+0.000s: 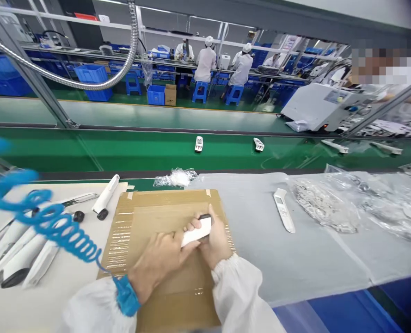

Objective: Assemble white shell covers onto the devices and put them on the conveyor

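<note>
Both of my hands are over a piece of brown cardboard and hold one white handheld device with a black end (196,232). My left hand (163,254) is closed on its lower, white end, with the thumb along it. My right hand (215,238) wraps round the black end, thumb pointing up. The fingers hide part of the device, including its underside. A blue wrist strap (126,296) with a coiled blue cord (61,226) is on my left wrist. Beneath my hands lies the taped cardboard (170,210).
White device bodies (21,254) lie at left, one separate white body (107,196) near the cardboard. At right are a white shell with a window (284,212) and a bag of small parts (325,206). A green conveyor (146,150) carries white units. Co-workers sit beyond.
</note>
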### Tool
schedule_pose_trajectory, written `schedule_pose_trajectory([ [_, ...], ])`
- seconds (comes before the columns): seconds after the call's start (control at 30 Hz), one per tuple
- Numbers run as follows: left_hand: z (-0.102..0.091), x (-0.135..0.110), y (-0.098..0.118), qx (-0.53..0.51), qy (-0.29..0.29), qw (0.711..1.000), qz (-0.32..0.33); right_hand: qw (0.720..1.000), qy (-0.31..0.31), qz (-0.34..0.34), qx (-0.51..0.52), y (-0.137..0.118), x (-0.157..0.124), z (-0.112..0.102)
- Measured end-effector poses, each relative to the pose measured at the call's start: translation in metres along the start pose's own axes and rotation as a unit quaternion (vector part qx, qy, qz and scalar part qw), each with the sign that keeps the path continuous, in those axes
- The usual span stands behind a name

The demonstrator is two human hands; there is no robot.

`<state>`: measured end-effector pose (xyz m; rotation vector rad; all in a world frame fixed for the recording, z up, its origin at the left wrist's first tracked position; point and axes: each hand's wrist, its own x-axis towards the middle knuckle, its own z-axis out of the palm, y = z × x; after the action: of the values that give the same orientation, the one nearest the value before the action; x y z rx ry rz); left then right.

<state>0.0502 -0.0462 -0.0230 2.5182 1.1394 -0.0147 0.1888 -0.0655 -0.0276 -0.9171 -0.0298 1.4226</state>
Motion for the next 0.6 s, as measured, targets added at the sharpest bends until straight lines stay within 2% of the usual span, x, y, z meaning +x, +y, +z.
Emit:
schedule_pose_trajectory([
  [0.07,-0.009,-0.002,-0.01,-0.033,0.035,0.999,-0.026,0.996,-0.092,0.016,-0.017,-0.003,-0.009,-0.001],
  [0.13,-0.012,-0.003,-0.01,-0.095,0.125,0.987,-0.035,0.989,-0.142,0.007,-0.047,-0.005,-0.017,0.001],
  [0.23,-0.005,-0.002,0.004,-0.164,0.232,0.959,-0.004,0.988,-0.138,-0.011,-0.073,0.0,-0.022,0.006],
  [0.37,0.006,0.005,0.022,-0.145,0.273,0.951,-0.004,0.995,-0.089,-0.02,-0.042,0.012,-0.02,0.012],
  [0.43,0.001,0.009,0.019,-0.162,0.236,0.958,-0.026,0.995,-0.085,-0.016,-0.041,0.01,-0.018,0.012],
  [0.47,-0.007,0.012,0.013,-0.176,0.194,0.964,-0.034,0.994,-0.093,-0.012,-0.056,0.005,-0.017,0.012],
  [0.53,-0.031,0.019,-0.007,-0.215,0.084,0.972,-0.034,0.985,-0.12,-0.008,-0.122,-0.012,-0.011,0.011],
  [0.6,-0.065,0.035,-0.037,-0.261,-0.027,0.965,-0.027,0.959,-0.148,-0.016,-0.241,-0.037,0.002,0.008],
])
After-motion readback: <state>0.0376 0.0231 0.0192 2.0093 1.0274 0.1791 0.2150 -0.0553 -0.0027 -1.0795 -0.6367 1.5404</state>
